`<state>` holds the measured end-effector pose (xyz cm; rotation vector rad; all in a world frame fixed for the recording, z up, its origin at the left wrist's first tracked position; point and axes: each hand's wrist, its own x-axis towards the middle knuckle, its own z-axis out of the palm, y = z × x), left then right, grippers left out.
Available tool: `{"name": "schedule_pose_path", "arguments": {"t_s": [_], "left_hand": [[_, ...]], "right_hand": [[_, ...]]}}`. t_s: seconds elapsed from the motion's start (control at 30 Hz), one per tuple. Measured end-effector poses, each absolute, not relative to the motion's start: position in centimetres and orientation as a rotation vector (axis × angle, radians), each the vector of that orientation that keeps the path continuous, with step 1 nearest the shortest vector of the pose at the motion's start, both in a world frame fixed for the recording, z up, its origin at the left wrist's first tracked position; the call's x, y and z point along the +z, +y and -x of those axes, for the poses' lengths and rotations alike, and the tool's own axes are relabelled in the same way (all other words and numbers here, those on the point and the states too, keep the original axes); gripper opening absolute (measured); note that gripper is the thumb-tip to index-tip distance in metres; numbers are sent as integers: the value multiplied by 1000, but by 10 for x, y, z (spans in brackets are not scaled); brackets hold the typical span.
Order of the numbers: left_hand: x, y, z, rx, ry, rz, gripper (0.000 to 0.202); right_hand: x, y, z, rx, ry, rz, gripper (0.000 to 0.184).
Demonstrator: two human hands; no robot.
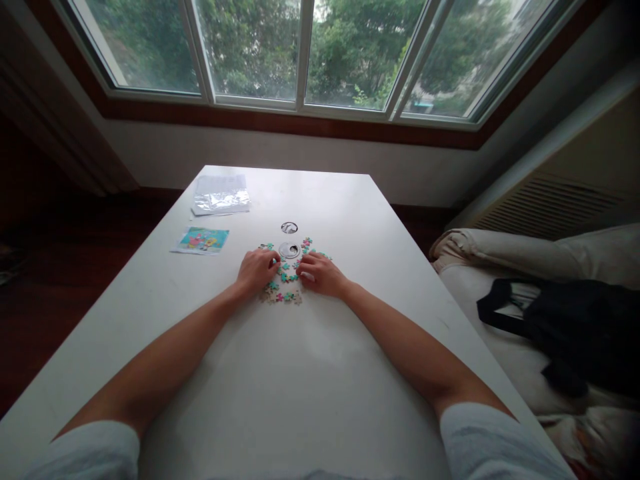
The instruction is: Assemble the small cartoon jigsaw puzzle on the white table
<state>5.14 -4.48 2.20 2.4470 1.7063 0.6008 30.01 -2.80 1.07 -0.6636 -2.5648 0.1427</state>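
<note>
Several small jigsaw pieces, teal, pink and tan, lie scattered on the white table in front of me. My left hand rests on the left side of the pile, fingers curled down onto the pieces. On the right side sits my right hand, its fingers also bent and touching pieces. What either hand pinches is too small to make out. A round white lid or disc lies just beyond the pieces.
A colourful picture card and a clear plastic bag lie at the far left of the table. A small dark round thing sits behind the disc. A sofa with a black bag stands to the right. Windows are ahead.
</note>
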Motion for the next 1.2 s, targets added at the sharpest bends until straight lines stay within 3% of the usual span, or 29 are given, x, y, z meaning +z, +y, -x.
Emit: {"name": "schedule_pose_path", "arguments": {"t_s": [0.6, 0.8, 0.93, 1.2], "left_hand": [[17, -43, -48, 669, 1585, -2467, 22], [13, -42, -44, 770, 1739, -2430, 26], [3, -37, -42, 774, 1854, -2370, 40], [-11, -27, -41, 544, 1748, -2380, 60]], "right_hand": [[3, -27, -300, 157, -2446, 967, 17], [-2, -21, -300, 136, -2334, 1140, 39], [-11, -6, -305, 174, -2371, 1236, 54], [-19, 6, -307, 195, -2451, 1317, 60]]}}
